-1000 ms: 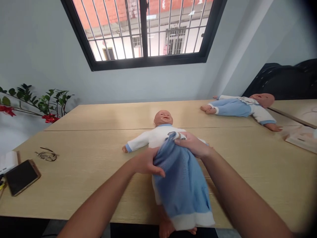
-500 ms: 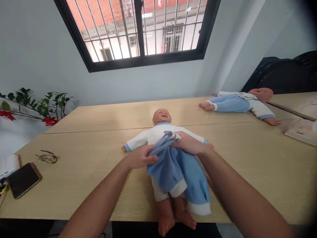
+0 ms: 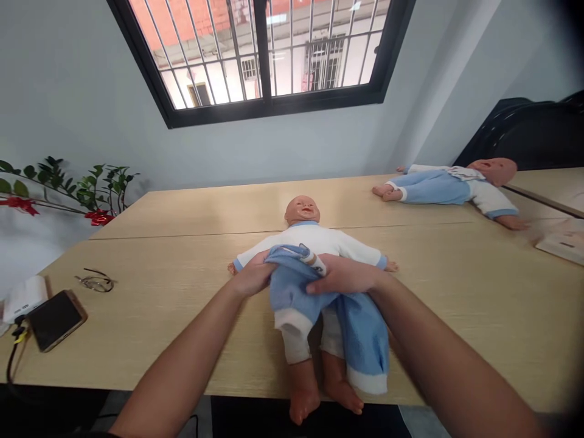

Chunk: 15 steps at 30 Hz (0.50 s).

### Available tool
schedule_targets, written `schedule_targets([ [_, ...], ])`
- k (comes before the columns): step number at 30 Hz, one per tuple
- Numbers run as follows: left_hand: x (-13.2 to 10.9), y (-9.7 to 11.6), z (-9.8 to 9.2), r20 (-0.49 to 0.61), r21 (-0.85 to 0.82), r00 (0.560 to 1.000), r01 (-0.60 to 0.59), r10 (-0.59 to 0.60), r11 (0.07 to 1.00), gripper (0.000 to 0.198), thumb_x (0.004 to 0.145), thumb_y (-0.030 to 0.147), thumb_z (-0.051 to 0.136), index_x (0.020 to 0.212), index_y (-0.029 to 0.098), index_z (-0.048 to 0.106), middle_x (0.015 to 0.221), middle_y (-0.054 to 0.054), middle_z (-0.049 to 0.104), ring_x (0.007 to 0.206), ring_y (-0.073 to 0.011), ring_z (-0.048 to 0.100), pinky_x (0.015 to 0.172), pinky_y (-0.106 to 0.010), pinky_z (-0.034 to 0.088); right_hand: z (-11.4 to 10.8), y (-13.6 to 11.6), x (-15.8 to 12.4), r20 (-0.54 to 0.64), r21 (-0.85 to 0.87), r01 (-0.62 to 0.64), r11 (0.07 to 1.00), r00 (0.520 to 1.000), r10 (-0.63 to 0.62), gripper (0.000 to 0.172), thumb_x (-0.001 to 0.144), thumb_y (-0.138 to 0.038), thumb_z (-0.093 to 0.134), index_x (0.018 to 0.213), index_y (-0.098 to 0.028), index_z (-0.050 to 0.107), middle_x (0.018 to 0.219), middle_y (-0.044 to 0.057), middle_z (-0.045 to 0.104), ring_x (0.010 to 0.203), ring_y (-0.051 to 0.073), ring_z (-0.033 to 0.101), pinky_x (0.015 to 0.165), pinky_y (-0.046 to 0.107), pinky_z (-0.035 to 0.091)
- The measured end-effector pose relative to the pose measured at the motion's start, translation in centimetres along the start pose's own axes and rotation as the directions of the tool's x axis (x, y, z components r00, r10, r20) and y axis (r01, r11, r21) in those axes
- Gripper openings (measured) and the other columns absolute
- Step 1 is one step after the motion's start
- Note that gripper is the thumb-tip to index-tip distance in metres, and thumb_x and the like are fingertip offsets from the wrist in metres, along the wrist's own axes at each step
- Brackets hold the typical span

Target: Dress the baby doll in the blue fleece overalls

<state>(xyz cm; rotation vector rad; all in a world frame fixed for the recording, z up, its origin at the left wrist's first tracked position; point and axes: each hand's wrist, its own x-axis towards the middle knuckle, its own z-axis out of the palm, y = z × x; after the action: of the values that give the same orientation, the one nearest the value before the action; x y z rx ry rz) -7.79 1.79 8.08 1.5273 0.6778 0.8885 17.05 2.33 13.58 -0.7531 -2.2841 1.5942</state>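
Note:
A baby doll [image 3: 305, 213] in a white top with blue trim lies on its back, its bare feet over the table's near edge. Small blue trousers [image 3: 365, 331] with white cuffs are spread over its belly and legs. My left hand [image 3: 254, 274] grips the waistband at one side, some fingertips hidden behind the cloth. On the opposite side, my right hand [image 3: 344, 275] is closed on the waistband, thumb lying over the front of the fabric. One trouser leg hangs over the doll's leg on the left; the other hangs beside the right leg.
A second doll [image 3: 442, 184] in blue trousers lies at the back right. On the left are eyeglasses [image 3: 97, 282], a phone [image 3: 57, 319] and a white box-like device [image 3: 25, 299]. A leafy plant [image 3: 91, 191] stands behind the table's left corner. Black chairs [image 3: 524, 131] are at the far right.
The trousers have been spread wider at the waist, and one leg has swung left over the doll's leg. My left hand has moved up slightly. The view has shifted a little.

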Motion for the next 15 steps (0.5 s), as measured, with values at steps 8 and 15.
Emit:
schedule_targets([
  [8, -0.7, 1.1, 0.3, 0.238, 0.423, 0.943, 0.115, -0.233, 0.899, 0.054, 0.078, 0.067, 0.074, 0.088, 0.015, 0.068, 0.080, -0.001, 0.065, 0.073, -0.0178, 0.057, 0.064, -0.027, 0.044, -0.4, 0.6, 0.1, -0.307, 0.154, 0.118, 0.981, 0.949, -0.066, 0.054, 0.084, -0.061, 0.075, 0.114, -0.017, 0.077, 0.109, 0.009, 0.078, 0.107, 0.027, 0.069, 0.104, 0.044, 0.049],
  [15, -0.4, 0.0, -0.6, 0.127, 0.145, 0.985, 0.099, -0.118, 0.984, 0.049, 0.089, 0.061, 0.068, 0.107, 0.015, 0.074, 0.103, -0.008, 0.074, 0.094, -0.0229, 0.065, 0.088, -0.035, 0.051, 1.1, 0.4, 0.4, -0.086, 0.353, 0.155, 0.923, 0.987, -0.133, 0.073, 0.073, -0.054, 0.087, 0.133, -0.017, 0.067, 0.124, 0.010, 0.074, 0.117, 0.027, 0.066, 0.107, 0.042, 0.046],
])
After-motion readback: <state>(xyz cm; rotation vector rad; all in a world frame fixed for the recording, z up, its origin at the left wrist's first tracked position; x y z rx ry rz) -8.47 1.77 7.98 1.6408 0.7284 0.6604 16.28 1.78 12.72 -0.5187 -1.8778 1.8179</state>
